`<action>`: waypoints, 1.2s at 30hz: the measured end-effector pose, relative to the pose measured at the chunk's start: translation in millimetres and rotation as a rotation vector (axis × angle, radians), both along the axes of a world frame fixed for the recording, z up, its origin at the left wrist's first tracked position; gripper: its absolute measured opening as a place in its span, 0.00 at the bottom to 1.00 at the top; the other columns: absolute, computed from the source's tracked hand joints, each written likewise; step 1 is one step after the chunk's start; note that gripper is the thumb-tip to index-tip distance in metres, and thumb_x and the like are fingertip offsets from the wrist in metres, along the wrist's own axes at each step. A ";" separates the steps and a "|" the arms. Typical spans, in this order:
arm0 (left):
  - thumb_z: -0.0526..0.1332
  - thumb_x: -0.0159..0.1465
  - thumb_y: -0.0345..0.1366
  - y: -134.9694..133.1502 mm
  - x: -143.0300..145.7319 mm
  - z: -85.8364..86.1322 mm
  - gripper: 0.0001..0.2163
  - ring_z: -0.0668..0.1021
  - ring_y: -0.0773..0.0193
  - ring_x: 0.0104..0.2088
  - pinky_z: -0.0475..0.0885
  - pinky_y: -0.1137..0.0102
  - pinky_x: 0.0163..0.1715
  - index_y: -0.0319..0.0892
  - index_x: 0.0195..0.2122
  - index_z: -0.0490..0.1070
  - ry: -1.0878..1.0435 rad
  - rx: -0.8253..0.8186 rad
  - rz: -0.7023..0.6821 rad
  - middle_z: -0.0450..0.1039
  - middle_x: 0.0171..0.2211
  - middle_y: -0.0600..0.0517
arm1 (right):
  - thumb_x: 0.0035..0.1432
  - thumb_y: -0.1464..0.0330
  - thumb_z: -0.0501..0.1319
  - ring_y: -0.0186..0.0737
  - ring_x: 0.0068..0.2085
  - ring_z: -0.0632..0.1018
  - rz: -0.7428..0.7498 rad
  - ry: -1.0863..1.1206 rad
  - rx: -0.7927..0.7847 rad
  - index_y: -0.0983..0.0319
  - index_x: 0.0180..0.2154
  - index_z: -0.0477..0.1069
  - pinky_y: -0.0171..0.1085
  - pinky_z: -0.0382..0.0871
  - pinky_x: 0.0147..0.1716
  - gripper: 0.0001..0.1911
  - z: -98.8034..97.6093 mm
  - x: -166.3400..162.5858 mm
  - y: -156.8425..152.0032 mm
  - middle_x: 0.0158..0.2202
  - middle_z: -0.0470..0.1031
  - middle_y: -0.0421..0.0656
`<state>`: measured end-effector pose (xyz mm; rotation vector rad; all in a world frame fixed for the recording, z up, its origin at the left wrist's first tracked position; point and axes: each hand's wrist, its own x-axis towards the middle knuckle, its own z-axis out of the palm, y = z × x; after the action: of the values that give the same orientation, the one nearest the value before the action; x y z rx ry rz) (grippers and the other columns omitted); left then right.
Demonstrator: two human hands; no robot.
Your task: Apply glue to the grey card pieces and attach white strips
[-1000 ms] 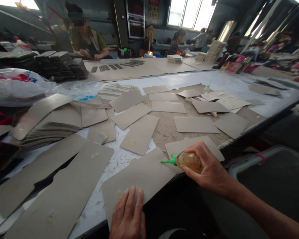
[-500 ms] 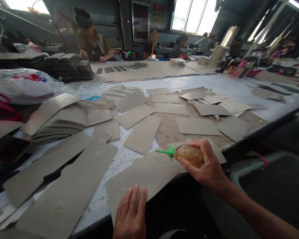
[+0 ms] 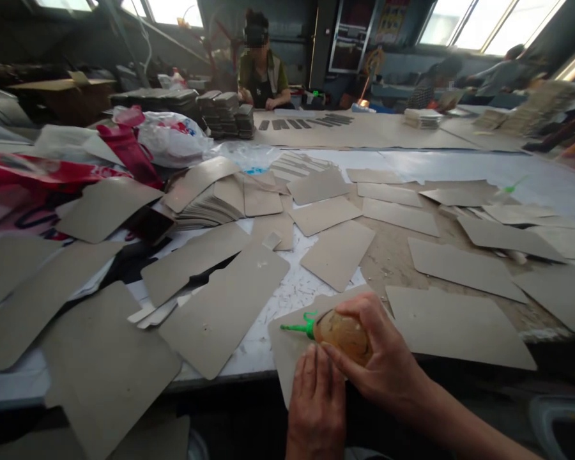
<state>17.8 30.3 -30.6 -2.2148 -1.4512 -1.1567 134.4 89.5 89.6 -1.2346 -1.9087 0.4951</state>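
Note:
My right hand (image 3: pixel 388 364) is wrapped round a glue bottle (image 3: pixel 342 335) of amber liquid, its green nozzle pointing left. Under the nozzle lies a grey cardboard piece (image 3: pixel 283 348) at the table's front edge. My left hand (image 3: pixel 316 402) rests flat on that piece with its fingers stretched out, close below the bottle. Most of the piece is hidden by my hands and the bottle. Another cardboard sheet (image 3: pixel 460 326) lies just to the right, and a long one (image 3: pixel 225 306) to the left.
Many cardboard pieces cover the table, with a bent stack (image 3: pixel 215 204) at centre left. A pink bottle (image 3: pixel 129 150) and plastic bags (image 3: pixel 172 137) sit behind it. A second green nozzle (image 3: pixel 512 186) shows at right. Across the table sits a co-worker (image 3: pixel 263 70) beside stacked pieces (image 3: pixel 220 115).
The view has swung to the left. My right hand has carried the glue bottle leftward over the cardboard, close to my left hand, which stays on the piece.

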 end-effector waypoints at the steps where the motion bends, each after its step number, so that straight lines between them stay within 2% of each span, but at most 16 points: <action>1: 0.49 0.64 0.21 0.0 2.0 -2.3 0.15 0.73 0.46 0.54 0.73 0.55 0.49 0.32 0.46 0.73 -0.029 0.016 0.010 0.76 0.46 0.38 | 0.54 0.76 0.61 0.43 0.40 0.69 0.014 0.002 -0.010 0.57 0.45 0.60 0.42 0.69 0.39 0.19 0.2 -4.4 0.7 0.40 0.63 0.43; 6: 0.50 0.64 0.21 -0.9 6.7 -4.8 0.14 0.74 0.45 0.54 0.72 0.55 0.50 0.30 0.43 0.74 -0.089 0.022 0.035 0.77 0.44 0.36 | 0.54 0.77 0.60 0.43 0.40 0.69 0.034 -0.026 -0.049 0.57 0.45 0.61 0.43 0.69 0.39 0.18 1.3 -15.9 2.5 0.40 0.63 0.43; 14: 0.47 0.67 0.25 0.4 5.1 1.3 0.16 0.76 0.48 0.51 0.72 0.57 0.50 0.33 0.45 0.74 -0.093 -0.037 0.029 0.77 0.46 0.39 | 0.56 0.77 0.60 0.42 0.39 0.68 -0.019 -0.147 0.023 0.59 0.43 0.61 0.41 0.67 0.36 0.15 5.9 -1.2 1.7 0.39 0.62 0.43; 23: 0.51 0.66 0.27 0.5 -14.8 17.8 0.15 0.77 0.50 0.51 0.73 0.61 0.50 0.36 0.50 0.73 0.135 -0.140 -0.051 0.76 0.50 0.41 | 0.56 0.76 0.60 0.42 0.38 0.67 -0.095 -0.214 0.076 0.59 0.43 0.61 0.40 0.66 0.36 0.14 7.7 20.6 1.6 0.38 0.61 0.43; 36: 0.53 0.63 0.24 7.4 -21.8 13.9 0.15 0.79 0.52 0.48 0.72 0.62 0.48 0.38 0.49 0.72 0.224 -0.096 -0.084 0.78 0.48 0.43 | 0.57 0.74 0.61 0.43 0.38 0.68 -0.215 -0.222 0.060 0.59 0.43 0.61 0.41 0.67 0.37 0.13 5.3 55.7 2.2 0.38 0.62 0.43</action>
<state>-4.0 37.8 -16.7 -2.4016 -1.3606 -0.8446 190.1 91.7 95.0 -1.4851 -1.9259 0.1924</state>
